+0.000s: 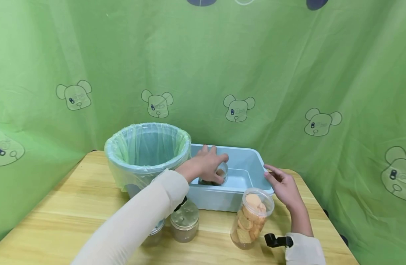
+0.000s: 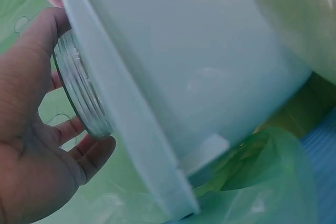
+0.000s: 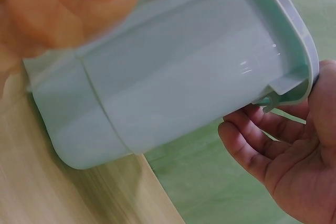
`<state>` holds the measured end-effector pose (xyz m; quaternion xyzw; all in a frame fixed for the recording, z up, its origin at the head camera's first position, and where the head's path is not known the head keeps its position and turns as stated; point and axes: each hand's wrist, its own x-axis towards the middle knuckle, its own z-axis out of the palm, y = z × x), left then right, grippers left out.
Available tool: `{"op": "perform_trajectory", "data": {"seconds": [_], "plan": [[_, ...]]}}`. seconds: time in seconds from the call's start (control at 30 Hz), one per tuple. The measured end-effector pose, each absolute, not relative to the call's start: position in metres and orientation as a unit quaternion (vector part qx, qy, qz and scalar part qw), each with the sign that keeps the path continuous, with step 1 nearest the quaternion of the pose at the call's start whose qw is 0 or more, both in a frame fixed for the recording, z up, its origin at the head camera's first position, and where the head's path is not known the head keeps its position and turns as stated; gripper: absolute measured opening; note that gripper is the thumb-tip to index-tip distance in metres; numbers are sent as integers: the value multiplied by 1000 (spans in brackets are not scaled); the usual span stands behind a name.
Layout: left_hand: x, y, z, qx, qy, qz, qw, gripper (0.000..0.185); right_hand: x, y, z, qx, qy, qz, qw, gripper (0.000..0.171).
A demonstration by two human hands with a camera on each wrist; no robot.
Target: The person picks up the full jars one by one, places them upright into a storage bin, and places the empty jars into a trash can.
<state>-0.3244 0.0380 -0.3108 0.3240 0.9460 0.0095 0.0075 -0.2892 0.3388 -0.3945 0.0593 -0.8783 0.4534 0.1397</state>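
Currently gripping a clear jar with the left hand inside the blue bin near the far edge of the table, holding the bin's rim with the right hand, right of the jar.

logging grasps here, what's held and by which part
The left hand grips a clear jar around its ridged end; the right hand only touches the tub's rim.

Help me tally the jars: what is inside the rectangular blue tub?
Partly inside, a clear jar gripped by the left hand; some floor shows rightward. That hand, the round bin and the front wall cover the rest.
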Motion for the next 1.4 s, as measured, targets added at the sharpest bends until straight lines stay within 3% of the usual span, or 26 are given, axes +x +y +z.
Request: {"op": "perform_trajectory", "data": {"seconds": [0.57, 1.4], "plan": [[-330, 36, -327, 312, 950, 29, 19, 59, -287, 339, -393, 61, -882, 443, 147, 50], [-322, 27, -333, 318, 946, 54, 4, 72, -290, 337, -394, 53, -882, 446, 141, 49]]}}
